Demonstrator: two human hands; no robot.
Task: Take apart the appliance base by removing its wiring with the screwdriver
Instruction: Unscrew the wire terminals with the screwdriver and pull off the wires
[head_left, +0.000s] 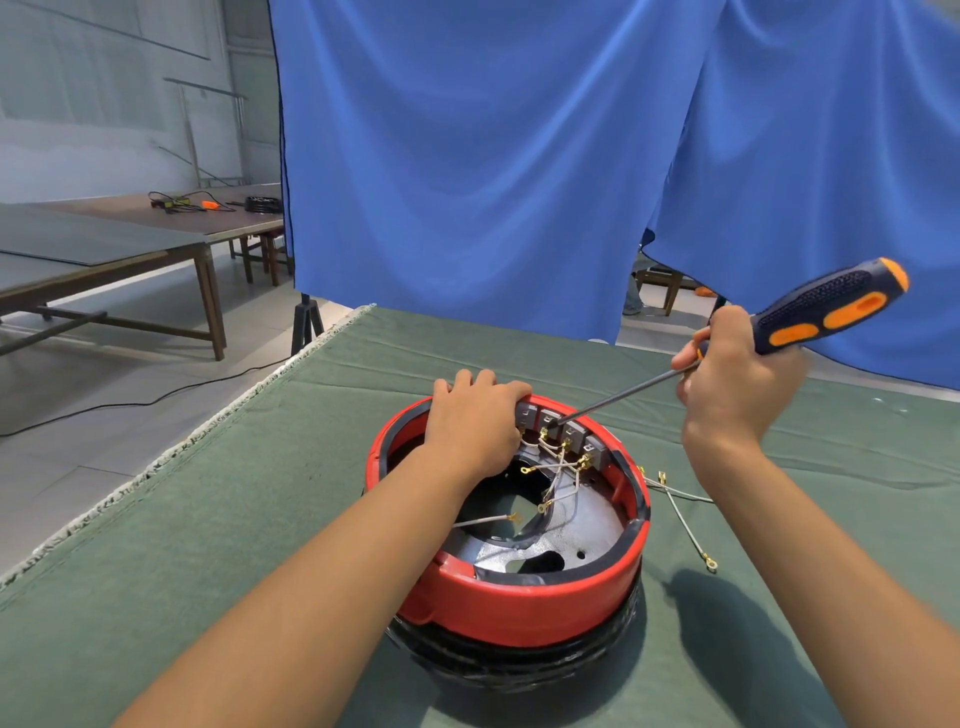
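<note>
Red plastic forms the wall of the appliance base, which sits on a green cloth-covered table between the person's two forearms. The left hand is curled over the far rim and grips it, steadying the shell. The right hand is closed round the screwdriver at the neck of its dark blue and orange handle; the shaft slants down to the left, and its tip meets the terminal block just beside the left fingers.

Progress, as judged: part done. Two loose wires with brass end fittings lie on the cloth below the right hand, outside the shell. Several white wires are still fixed at the terminals, so more screws remain to be released.

Contents of the shell: a perforated metal plate, crossed white leads, and one lead with a free brass end under the left wrist.
</note>
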